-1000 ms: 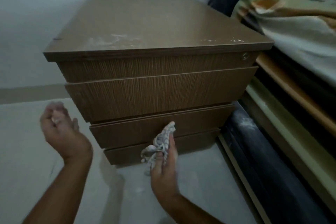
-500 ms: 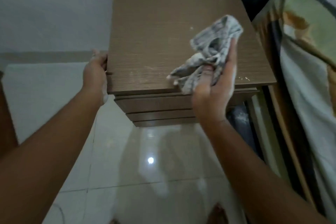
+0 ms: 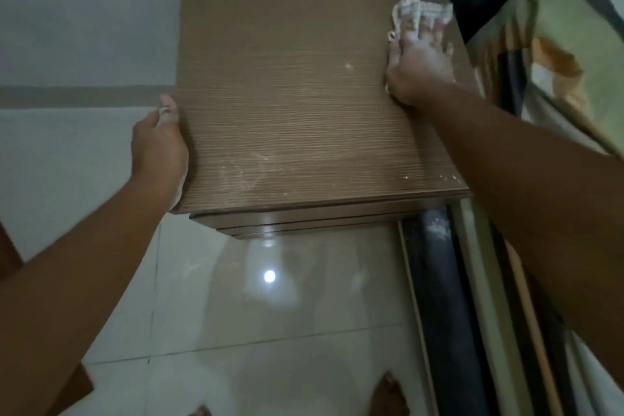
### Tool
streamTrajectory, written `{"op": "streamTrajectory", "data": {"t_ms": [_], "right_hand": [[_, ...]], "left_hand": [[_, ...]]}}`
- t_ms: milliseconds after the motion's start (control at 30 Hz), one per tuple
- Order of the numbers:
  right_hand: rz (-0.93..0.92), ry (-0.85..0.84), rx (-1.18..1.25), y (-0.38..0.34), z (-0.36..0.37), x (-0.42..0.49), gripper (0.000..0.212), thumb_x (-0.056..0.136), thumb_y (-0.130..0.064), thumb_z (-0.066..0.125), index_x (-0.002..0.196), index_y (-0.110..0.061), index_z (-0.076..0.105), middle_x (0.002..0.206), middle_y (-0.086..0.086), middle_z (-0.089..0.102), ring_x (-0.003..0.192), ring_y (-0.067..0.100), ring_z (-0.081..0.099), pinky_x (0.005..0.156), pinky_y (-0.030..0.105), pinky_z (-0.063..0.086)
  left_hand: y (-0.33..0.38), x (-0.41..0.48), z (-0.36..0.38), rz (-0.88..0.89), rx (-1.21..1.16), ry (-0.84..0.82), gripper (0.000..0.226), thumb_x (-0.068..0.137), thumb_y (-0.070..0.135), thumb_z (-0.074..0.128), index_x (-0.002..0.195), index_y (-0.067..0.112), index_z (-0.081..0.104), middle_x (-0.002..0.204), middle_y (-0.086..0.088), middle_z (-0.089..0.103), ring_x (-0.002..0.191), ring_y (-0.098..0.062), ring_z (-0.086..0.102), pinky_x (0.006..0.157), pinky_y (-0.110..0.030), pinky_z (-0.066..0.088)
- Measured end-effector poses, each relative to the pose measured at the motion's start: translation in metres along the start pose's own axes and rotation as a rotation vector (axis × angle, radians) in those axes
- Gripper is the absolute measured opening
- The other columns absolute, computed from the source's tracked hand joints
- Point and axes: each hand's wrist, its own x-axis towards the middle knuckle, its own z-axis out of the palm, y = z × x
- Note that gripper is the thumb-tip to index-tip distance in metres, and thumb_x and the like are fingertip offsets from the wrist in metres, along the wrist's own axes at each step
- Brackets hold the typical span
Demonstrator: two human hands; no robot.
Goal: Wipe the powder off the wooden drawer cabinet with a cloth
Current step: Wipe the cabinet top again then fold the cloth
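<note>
On the far right of the cabinet (image 3: 304, 94) top, the right hand (image 3: 420, 64) presses the cloth (image 3: 418, 12) down with flat fingers, likely to rub it clean. The left hand (image 3: 158, 152) holds the cabinet's left edge, thumb on top, probably so it does not slide. White powder (image 3: 243, 172) lies by the near edge. The left fingers hide under the side, and much of the cloth hides under the right hand.

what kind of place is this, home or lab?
Most likely a home bedroom. The wooden drawer cabinet stands like a nightstand right beside a bed with patterned bedding, on a glossy tiled floor.
</note>
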Motion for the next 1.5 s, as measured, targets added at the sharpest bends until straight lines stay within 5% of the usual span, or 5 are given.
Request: {"op": "streamTrajectory", "data": {"t_ms": [600,867,1167,1367,1500], "right_hand": [[-0.590,-0.094,0.016,-0.129,0.052,-0.155,0.058,0.103,-0.026,0.036,0.157,-0.019,0.017,0.166,0.006,0.012,0.154,0.025,0.001,0.125,0.047,0.006],[-0.799,-0.044,0.007,-0.152,0.079,-0.218,0.055,0.098,-0.016,0.043,0.152,-0.016,0.032,0.162,0.011,0.024,0.152,0.029,0.014,0.124,0.045,0.013],[-1.063,-0.284,0.139,-0.102,0.062,-0.250,0.073,0.087,0.001,0.064,0.152,-0.012,0.033,0.161,0.014,0.026,0.152,0.027,0.014,0.125,0.040,0.013],[-0.765,-0.014,0.460,-0.030,0.022,-0.245,0.058,0.088,-0.008,0.046,0.147,-0.012,0.044,0.153,0.022,0.038,0.133,0.033,0.051,0.103,0.041,0.052],[-0.406,0.334,0.571,0.027,-0.019,-0.204,0.052,0.100,-0.006,0.039,0.151,-0.009,0.034,0.130,0.008,0.054,0.079,-0.006,0.058,0.065,0.011,0.052]], "left_hand": [[0.006,-0.006,0.000,-0.035,-0.125,-0.054,0.038,0.099,0.007,0.047,0.066,0.023,0.056,0.065,0.014,0.056,0.051,0.008,0.051,0.051,-0.010,0.040],[0.008,-0.009,-0.008,-0.018,-0.156,-0.047,0.027,0.091,0.014,0.048,0.066,0.021,0.054,0.082,-0.008,0.056,0.078,-0.017,0.056,0.071,-0.028,0.049],[0.008,-0.014,-0.005,0.066,-0.003,-0.008,0.032,0.100,0.017,0.048,0.068,0.023,0.054,0.077,0.007,0.052,0.068,-0.004,0.050,0.060,-0.013,0.041],[-0.001,-0.020,-0.009,0.006,0.287,-0.029,0.034,0.099,0.041,0.037,0.100,0.023,0.066,0.111,-0.004,0.063,0.108,-0.025,0.059,0.095,-0.038,0.047],[-0.009,-0.032,-0.011,0.123,0.337,0.078,0.040,0.099,0.039,0.037,0.121,0.020,0.065,0.124,-0.008,0.067,0.115,-0.027,0.060,0.099,-0.040,0.048]]}}
